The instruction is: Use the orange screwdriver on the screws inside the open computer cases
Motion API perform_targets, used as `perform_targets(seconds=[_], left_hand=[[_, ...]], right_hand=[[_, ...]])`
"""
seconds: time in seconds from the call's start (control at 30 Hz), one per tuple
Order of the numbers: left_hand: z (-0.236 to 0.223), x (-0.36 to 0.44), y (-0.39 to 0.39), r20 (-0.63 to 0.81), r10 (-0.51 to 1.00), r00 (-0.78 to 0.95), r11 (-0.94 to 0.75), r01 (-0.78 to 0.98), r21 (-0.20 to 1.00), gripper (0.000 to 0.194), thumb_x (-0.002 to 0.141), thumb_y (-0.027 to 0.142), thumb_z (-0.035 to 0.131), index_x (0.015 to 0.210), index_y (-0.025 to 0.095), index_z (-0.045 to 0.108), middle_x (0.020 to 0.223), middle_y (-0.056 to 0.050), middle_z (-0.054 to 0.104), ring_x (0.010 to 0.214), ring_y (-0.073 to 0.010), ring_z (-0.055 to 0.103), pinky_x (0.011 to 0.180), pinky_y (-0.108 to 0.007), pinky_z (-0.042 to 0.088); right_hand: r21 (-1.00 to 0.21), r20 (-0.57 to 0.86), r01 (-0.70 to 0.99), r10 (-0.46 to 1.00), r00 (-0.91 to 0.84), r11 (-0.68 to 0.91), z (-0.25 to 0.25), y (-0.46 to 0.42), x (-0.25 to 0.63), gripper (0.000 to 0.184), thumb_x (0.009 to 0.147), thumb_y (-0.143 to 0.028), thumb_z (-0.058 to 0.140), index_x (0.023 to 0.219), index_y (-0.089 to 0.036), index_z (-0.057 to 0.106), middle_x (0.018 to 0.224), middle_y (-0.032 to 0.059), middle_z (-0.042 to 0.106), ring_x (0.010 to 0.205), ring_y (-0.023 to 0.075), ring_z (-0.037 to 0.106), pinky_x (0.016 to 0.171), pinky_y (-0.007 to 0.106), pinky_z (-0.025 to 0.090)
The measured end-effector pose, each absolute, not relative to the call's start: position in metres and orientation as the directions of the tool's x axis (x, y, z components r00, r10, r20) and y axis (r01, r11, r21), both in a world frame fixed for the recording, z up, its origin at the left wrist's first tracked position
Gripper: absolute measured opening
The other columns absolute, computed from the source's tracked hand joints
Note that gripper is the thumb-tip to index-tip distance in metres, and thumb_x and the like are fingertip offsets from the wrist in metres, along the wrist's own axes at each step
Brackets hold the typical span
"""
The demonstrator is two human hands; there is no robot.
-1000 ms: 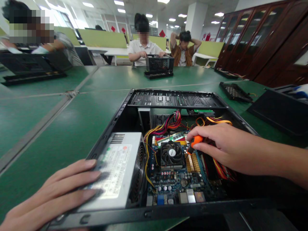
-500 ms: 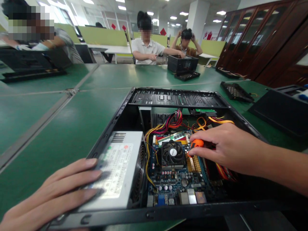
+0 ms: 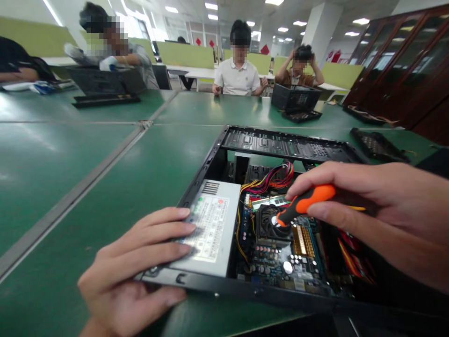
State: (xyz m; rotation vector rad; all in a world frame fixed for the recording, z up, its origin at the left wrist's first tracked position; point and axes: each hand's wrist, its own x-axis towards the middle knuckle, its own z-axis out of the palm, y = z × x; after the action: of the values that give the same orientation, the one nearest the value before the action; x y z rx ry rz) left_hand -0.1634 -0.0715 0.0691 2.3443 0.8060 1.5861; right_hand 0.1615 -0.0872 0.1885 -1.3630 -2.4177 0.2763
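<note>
My right hand (image 3: 354,206) is closed around an orange and black screwdriver (image 3: 308,202), held tilted above the CPU fan (image 3: 264,224); the tip is not visible. My left hand (image 3: 140,257) grips the near left corner of the open computer case (image 3: 210,279). Its fingers lie over the silver power supply (image 3: 224,234), and the thumb is below the case edge. Inside, the motherboard (image 3: 270,269) carries a gold heatsink (image 3: 302,241) and a green memory stick (image 3: 270,202). Bundled coloured cables (image 3: 280,178) run behind the fan.
The case lies on a green table (image 3: 105,187) with a metal seam (image 3: 105,159). Across it, three people sit near another black case (image 3: 296,97) and a further case at left (image 3: 105,82). A black panel (image 3: 380,145) lies at the right.
The screwdriver has lifted from beside the heatsink to over the fan. My left thumb has come into view under the case edge. The view has swung left; the person opposite let go of their case.
</note>
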Motion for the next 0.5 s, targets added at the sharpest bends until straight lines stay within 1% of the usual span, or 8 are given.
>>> perform_targets(seconds=[0.1, 0.17, 0.3, 0.4, 0.5], left_hand=[[0.068, -0.164, -0.071, 0.816, 0.445, 0.369, -0.894, 0.233, 0.382, 0.032, 0.069, 0.031, 0.079, 0.097, 0.015, 0.075, 0.102, -0.01, 0.077, 0.098, -0.0309, 0.07, 0.088, -0.049, 0.059], [0.068, -0.163, -0.071, 0.811, 0.455, 0.367, -0.889, 0.242, 0.389, 0.032, 0.072, 0.034, 0.078, 0.099, 0.017, 0.074, 0.103, -0.009, 0.077, 0.099, -0.0301, 0.069, 0.089, -0.049, 0.059], [0.07, -0.161, -0.073, 0.786, 0.505, 0.357, -0.861, 0.273, 0.43, 0.028, 0.078, 0.04, 0.073, 0.101, 0.023, 0.072, 0.104, -0.006, 0.077, 0.101, -0.0286, 0.069, 0.09, -0.049, 0.058], [0.071, -0.16, -0.074, 0.788, 0.5, 0.36, -0.864, 0.265, 0.427, 0.028, 0.08, 0.04, 0.072, 0.101, 0.022, 0.071, 0.102, -0.007, 0.077, 0.101, -0.0281, 0.069, 0.09, -0.048, 0.058], [0.072, -0.16, -0.074, 0.788, 0.498, 0.362, -0.865, 0.267, 0.424, 0.027, 0.08, 0.04, 0.072, 0.1, 0.022, 0.071, 0.101, -0.007, 0.077, 0.1, -0.0283, 0.069, 0.089, -0.049, 0.059]], right_hand=[[-0.33, 0.133, 0.715, 0.78, -0.611, 0.616, 0.168, -0.08, 0.139, 0.024, 0.1, -0.028, 0.045, 0.118, -0.029, 0.061, 0.115, -0.0034, 0.07, 0.1, 0.0177, 0.067, 0.085, 0.029, 0.053], [-0.333, 0.086, 0.684, 0.743, -0.663, 0.649, 0.154, -0.073, 0.129, 0.026, 0.101, -0.023, 0.042, 0.121, -0.025, 0.059, 0.119, -0.0005, 0.068, 0.105, 0.0174, 0.064, 0.092, 0.03, 0.051], [-0.347, 0.056, 0.67, 0.728, -0.683, 0.656, 0.138, -0.061, 0.123, 0.026, 0.1, -0.021, 0.042, 0.119, -0.02, 0.059, 0.118, 0.0037, 0.067, 0.106, 0.0187, 0.064, 0.092, 0.032, 0.05], [-0.361, 0.034, 0.69, 0.748, -0.663, 0.627, 0.136, -0.057, 0.123, 0.026, 0.1, -0.022, 0.043, 0.12, -0.022, 0.059, 0.12, 0.0031, 0.066, 0.108, 0.0192, 0.063, 0.091, 0.033, 0.05], [-0.366, 0.006, 0.713, 0.768, -0.641, 0.598, 0.137, -0.057, 0.125, 0.025, 0.101, -0.024, 0.043, 0.12, -0.025, 0.058, 0.119, 0.001, 0.067, 0.106, 0.0187, 0.064, 0.087, 0.033, 0.05]])
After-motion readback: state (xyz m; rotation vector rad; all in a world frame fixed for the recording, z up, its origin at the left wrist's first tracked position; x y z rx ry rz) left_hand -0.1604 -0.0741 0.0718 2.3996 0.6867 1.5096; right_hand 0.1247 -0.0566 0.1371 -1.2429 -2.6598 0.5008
